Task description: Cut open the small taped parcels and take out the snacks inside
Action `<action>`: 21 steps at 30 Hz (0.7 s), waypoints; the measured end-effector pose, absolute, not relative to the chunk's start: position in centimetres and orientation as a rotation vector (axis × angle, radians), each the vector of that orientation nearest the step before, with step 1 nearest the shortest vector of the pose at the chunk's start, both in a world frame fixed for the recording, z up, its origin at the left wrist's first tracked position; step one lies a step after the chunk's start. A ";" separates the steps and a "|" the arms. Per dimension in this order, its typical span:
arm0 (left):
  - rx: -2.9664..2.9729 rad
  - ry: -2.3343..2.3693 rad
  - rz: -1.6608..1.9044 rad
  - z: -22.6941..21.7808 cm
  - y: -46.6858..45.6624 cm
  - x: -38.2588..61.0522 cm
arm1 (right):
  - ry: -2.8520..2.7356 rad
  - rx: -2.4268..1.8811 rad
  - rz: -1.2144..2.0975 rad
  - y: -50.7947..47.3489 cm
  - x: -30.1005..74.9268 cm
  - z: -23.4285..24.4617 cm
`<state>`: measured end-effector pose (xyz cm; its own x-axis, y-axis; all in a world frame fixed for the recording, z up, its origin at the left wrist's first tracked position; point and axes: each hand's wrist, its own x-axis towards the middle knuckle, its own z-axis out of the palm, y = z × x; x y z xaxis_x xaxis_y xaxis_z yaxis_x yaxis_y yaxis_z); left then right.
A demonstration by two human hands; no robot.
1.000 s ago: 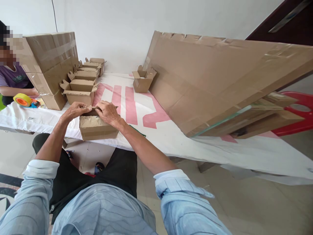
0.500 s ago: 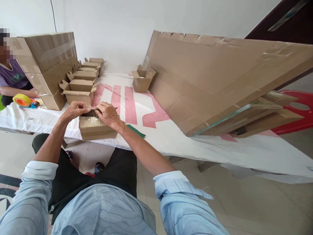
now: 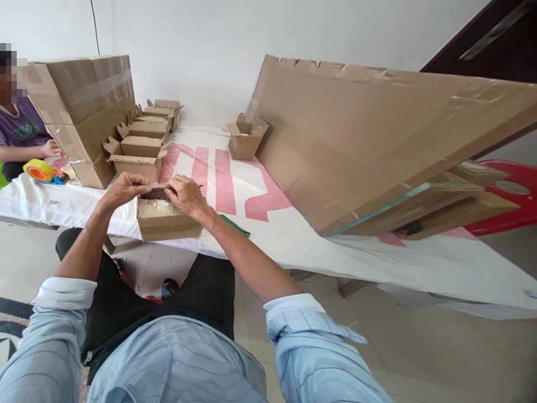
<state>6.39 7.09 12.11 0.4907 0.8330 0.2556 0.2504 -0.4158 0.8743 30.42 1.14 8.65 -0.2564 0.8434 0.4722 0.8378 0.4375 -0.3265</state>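
Note:
A small cardboard box [image 3: 170, 226] stands at the near edge of the cloth-covered table [image 3: 268, 246], with tape across the top of its near side. At the box's far left rim, my left hand [image 3: 126, 189] pinches the edge of a cardboard flap between thumb and fingers. My right hand [image 3: 187, 195] bends over the far right part of the same rim, its fingers closed on the flap and its thumb toward the inside. The inside of the box is mostly hidden by my hands. Just right of the box lies a flat green item [image 3: 235, 225].
Several open small boxes [image 3: 138, 154] line up beside a stack of taped cartons [image 3: 84, 112] on the left. A yellow tape roll [image 3: 39, 170] lies near a seated person [image 3: 25, 131]. One more open box [image 3: 244, 143] stands by a large leaning carton [image 3: 356, 134]. A red chair [image 3: 499, 207] is at right.
Both hands stay at the box flap with almost no movement. The co-worker's hand at the left has shifted slightly and shows more fully. The camera view has moved a little.

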 end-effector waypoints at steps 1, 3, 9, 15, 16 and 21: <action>1.931 0.906 0.906 12.2 7.1 6.3 | -2.103 -1.408 0.014 1.1 30.4 8.7; 1.951 0.918 0.906 12.2 7.1 6.2 | -2.103 -1.401 0.017 1.1 30.4 8.7; 1.983 0.934 0.912 12.3 6.8 6.3 | -2.090 -1.397 0.014 1.1 30.4 8.5; 1.986 0.952 0.957 11.8 6.7 6.6 | -2.094 -1.396 0.009 1.1 30.4 8.4; 1.983 0.957 0.960 11.8 6.7 6.6 | -2.097 -1.401 0.007 1.1 30.4 8.4; 1.958 0.970 0.962 11.5 6.6 7.0 | -2.113 -1.390 -0.009 0.8 30.5 8.3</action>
